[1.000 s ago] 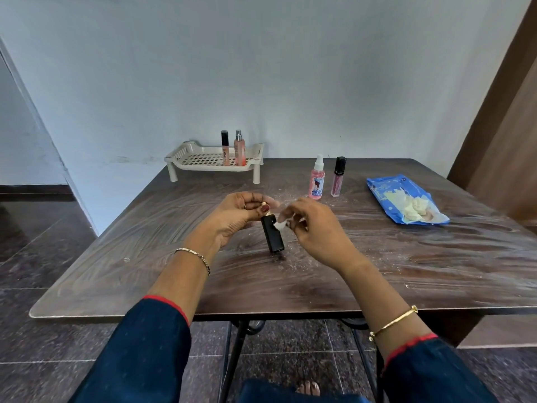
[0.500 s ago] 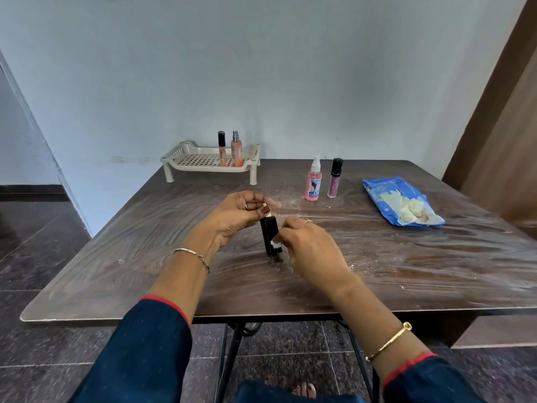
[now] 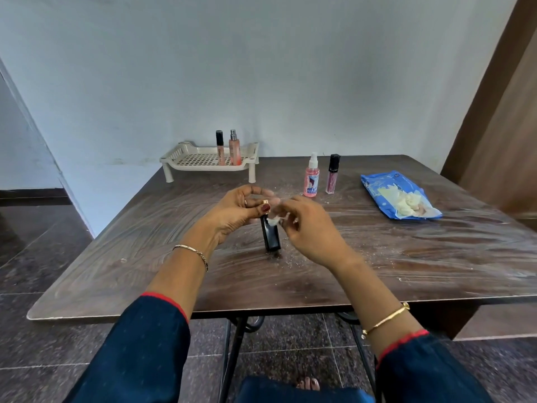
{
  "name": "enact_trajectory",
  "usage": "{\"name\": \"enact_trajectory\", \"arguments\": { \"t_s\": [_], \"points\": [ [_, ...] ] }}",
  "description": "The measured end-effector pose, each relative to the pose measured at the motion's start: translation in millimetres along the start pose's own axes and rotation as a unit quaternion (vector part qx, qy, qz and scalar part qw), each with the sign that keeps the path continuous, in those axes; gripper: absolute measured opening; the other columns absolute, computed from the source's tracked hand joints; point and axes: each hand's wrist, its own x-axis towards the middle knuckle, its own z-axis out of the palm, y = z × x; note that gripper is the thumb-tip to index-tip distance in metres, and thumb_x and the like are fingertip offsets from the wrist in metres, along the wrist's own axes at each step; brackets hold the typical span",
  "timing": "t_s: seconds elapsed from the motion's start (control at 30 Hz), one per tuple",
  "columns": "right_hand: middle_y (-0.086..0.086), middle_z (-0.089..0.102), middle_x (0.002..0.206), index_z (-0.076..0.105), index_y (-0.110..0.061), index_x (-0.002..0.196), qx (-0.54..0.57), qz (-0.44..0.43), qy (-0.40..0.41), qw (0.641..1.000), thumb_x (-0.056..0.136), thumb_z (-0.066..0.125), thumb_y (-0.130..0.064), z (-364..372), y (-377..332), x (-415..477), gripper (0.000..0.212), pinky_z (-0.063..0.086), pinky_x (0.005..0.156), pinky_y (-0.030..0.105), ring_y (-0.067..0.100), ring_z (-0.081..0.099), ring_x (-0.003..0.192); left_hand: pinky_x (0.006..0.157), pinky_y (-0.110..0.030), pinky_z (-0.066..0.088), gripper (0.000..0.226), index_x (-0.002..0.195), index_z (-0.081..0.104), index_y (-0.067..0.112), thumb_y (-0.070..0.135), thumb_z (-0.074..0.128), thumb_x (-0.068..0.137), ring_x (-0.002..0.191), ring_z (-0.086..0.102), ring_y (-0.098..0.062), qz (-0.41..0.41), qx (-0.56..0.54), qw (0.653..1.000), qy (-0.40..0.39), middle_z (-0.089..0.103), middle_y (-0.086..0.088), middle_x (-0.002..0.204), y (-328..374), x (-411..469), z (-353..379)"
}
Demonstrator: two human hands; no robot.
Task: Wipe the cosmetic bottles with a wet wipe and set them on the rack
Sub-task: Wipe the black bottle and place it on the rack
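A black rectangular bottle (image 3: pixel 270 236) with a gold top stands on the table (image 3: pixel 145 242) in front of me. My left hand (image 3: pixel 236 212) pinches its top between thumb and fingers. My right hand (image 3: pixel 306 225) pinches a small wad of white wet wipe (image 3: pixel 273 221) against the bottle's upper right side. At the back left, the cream perforated rack (image 3: pixel 200 161) carries a black-capped tube (image 3: pixel 220 147) and a peach spray bottle (image 3: pixel 234 147). A pink spray bottle (image 3: pixel 311 177) and a pink gloss tube with a black cap (image 3: pixel 332 175) stand on the table behind my hands.
A blue wet-wipe pack (image 3: pixel 398 196) lies open at the right, wipes spilling out of it. White dust and crumbs speckle the table around the black bottle. The wall is close behind the table, and a wooden door panel stands at the far right.
My right hand has slid the wipe from low on the black bottle back up to its top. My left hand still holds the top.
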Motion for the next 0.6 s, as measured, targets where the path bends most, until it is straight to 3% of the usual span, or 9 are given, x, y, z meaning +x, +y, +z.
{"name": "enact_trajectory", "arguments": {
  "t_s": [0.13,0.2,0.33,0.6],
  "points": [
    [0.000,0.060,0.114,0.069,-0.015,0.098,-0.078,-0.068,0.013,0.995,0.082,0.063,0.003,15,-4,-2,0.025,0.054,0.083,0.037,0.022,0.061,0.092,0.077,-0.029,0.054,0.042,0.105,0.064,0.009,0.019,0.074,0.065,0.083,0.070,-0.014,0.001,-0.009,1.000,0.006,0.076,-0.002,0.085,-1,0,0],
    [0.002,0.060,0.118,0.070,-0.014,0.094,-0.097,-0.083,0.004,0.992,0.081,0.065,0.003,20,-3,-5,0.022,0.055,0.079,0.041,0.024,0.062,0.091,0.082,-0.033,0.051,0.048,0.108,0.062,0.008,0.024,0.076,0.065,0.092,0.070,-0.017,-0.002,-0.004,1.000,0.011,0.076,-0.003,0.093,-1,-1,-1],
    [0.004,0.060,0.107,0.071,-0.011,0.101,-0.130,-0.091,-0.018,0.987,0.081,0.065,0.001,24,-3,-17,0.024,0.054,0.075,0.040,0.025,0.060,0.085,0.099,-0.046,0.044,0.051,0.112,0.061,0.009,0.027,0.077,0.066,0.110,0.064,-0.024,-0.016,0.007,1.000,0.007,0.073,-0.003,0.106,0,-1,1],
    [0.005,0.058,0.107,0.069,-0.011,0.103,-0.146,-0.099,-0.049,0.983,0.081,0.059,0.002,26,6,-28,0.027,0.053,0.075,0.042,0.027,0.059,0.089,0.101,-0.044,0.043,0.029,0.108,0.064,0.013,0.017,0.072,0.080,0.112,0.063,-0.022,-0.024,0.011,1.000,0.001,0.073,-0.001,0.108,-2,0,1]
  ]
}}
